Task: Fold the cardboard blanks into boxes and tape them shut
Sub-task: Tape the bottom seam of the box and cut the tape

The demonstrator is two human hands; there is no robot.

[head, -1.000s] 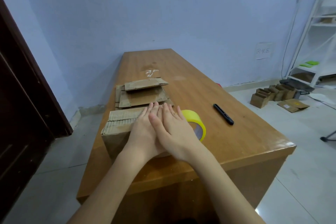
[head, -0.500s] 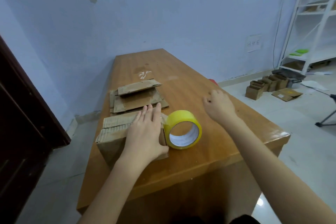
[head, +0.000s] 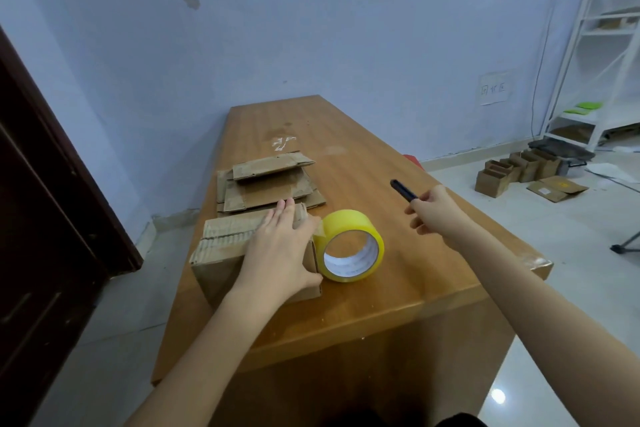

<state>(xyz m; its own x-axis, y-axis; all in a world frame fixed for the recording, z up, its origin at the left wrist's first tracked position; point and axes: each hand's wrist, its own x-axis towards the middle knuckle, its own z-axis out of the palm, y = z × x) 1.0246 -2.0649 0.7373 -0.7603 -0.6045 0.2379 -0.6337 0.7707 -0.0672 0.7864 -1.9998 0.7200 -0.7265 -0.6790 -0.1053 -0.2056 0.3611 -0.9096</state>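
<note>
Two hands: left hand (head: 280, 253) flat on box (head: 221, 263), right hand (head: 438, 213) gripping cutter (head: 403, 190).

Far table (head: 311, 121): bare wood, my hands pass freely.
Left side: blanks (head: 266, 184) and box (head: 221, 253) block me.
Middle: tape (head: 353, 246) stands beside box.

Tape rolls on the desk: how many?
1. A yellow tape roll stands on edge on the wooden desk, beside the folded brown cardboard box. None hidden, apparently.
</note>
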